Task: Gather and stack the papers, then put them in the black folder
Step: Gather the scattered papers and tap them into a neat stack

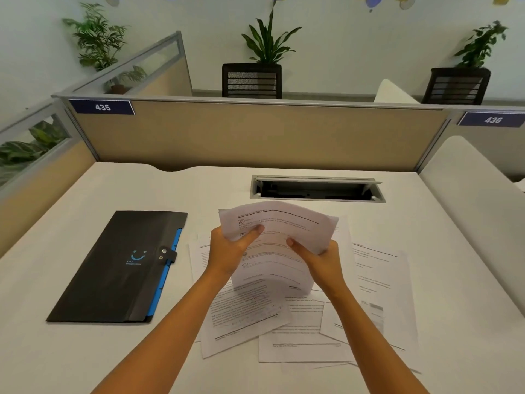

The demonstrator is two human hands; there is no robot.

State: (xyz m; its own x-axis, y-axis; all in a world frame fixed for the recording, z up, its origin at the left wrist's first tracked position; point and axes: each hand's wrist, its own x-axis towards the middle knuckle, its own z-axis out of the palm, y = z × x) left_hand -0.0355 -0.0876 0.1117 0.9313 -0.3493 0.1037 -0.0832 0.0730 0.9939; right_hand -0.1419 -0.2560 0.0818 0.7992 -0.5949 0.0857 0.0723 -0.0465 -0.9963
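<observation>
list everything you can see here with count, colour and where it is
sheets of printed paper held up: a few, exact count unclear, white, gripped in both hands above the desk
loose printed paper sheets: several, white, overlapping on the desk under the hands
flat black folder with blue edge and snap tab: one, lying closed on the desk, left of the papers
white desk: one, fills the foreground
metal cable hatch: one, grey, open, set in the desk behind the papers
beige partition panel: one, behind the desk, with blue labels 435 and 436
black mesh chairs: two, beyond the partition
green potted plants: several, along the wall
left hand: one, holds the sheets
right hand: one, holds the sheets
</observation>
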